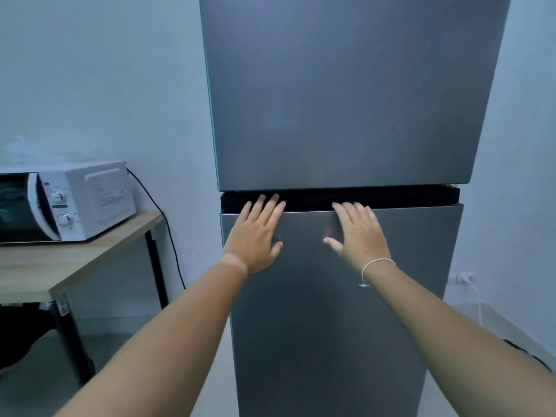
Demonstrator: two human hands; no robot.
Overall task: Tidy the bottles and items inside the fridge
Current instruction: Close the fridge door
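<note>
A tall grey brushed-metal two-door fridge (346, 115) fills the middle of the view from 12 o'clock down to 6 o'clock. Both its doors are shut, so nothing inside it can be seen. A dark recessed gap (391, 197) runs across between the upper door and the lower door (331, 326), whose surface is smooth and faintly reflective.

The left hand (257, 233) lies flat and spread on the top of the lower door, its fingertips (272, 198) reaching into the dark gap; it grips nothing. The right hand (359, 233), just toward 3 o'clock from it, is likewise flat with fingers splayed against the door, its fingertips at the gap's lower edge, holding nothing. A thin white wristband (376, 264) circles the right wrist.

At 9 o'clock a white microwave oven (75, 200) stands on a light wooden worktop (60, 266) with black legs, near the fridge but apart from it.
</note>
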